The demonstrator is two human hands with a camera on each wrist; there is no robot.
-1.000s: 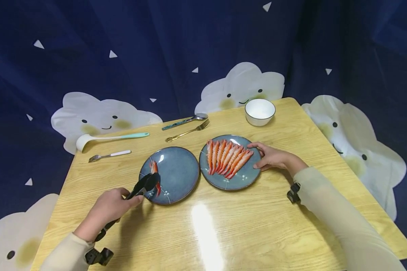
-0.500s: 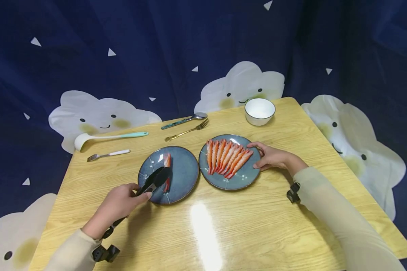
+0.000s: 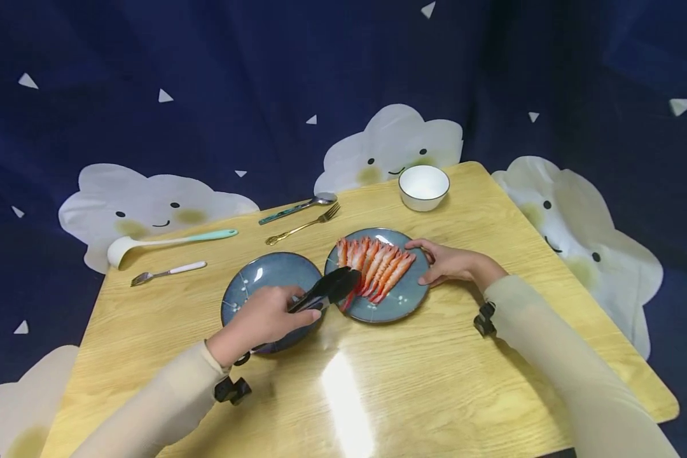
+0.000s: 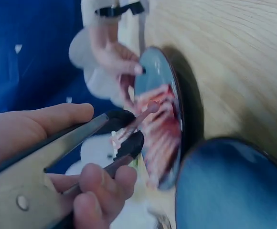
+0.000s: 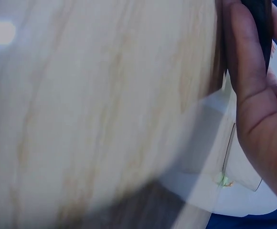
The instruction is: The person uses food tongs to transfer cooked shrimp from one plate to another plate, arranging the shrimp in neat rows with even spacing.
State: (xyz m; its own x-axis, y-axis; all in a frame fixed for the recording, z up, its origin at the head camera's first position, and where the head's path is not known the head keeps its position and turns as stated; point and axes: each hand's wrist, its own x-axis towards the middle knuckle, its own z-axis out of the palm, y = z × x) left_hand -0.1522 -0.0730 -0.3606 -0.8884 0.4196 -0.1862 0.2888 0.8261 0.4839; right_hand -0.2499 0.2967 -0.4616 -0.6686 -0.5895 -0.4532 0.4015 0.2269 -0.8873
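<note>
My left hand (image 3: pixel 266 316) grips a pair of tongs (image 3: pixel 333 287) with black tips. In the left wrist view, one red-and-white shrimp (image 4: pixel 141 120) is pinched between those tips. The tips hang over the left side of the right-hand blue plate (image 3: pixel 409 298), where several shrimp (image 3: pixel 386 268) lie in a fanned row. Whether the pinched shrimp touches that plate I cannot tell. My right hand (image 3: pixel 455 263) holds the plate's right rim, thumb near the front and fingers behind. Beneath my left hand is the other blue plate (image 3: pixel 280 270), partly hidden.
Behind the plates lie a gold fork (image 3: pixel 303 230) and a spoon (image 3: pixel 298 208). A white ladle (image 3: pixel 172 242) and a small white-handled fork (image 3: pixel 168 272) lie at the left. The white bowl (image 3: pixel 423 189) stands at the back right of the wooden table (image 3: pixel 435 381).
My left hand has carried the shrimp in the tongs rightward, from the left plate to over the right plate. My right hand stays on its rim. The head view has shifted slightly.
</note>
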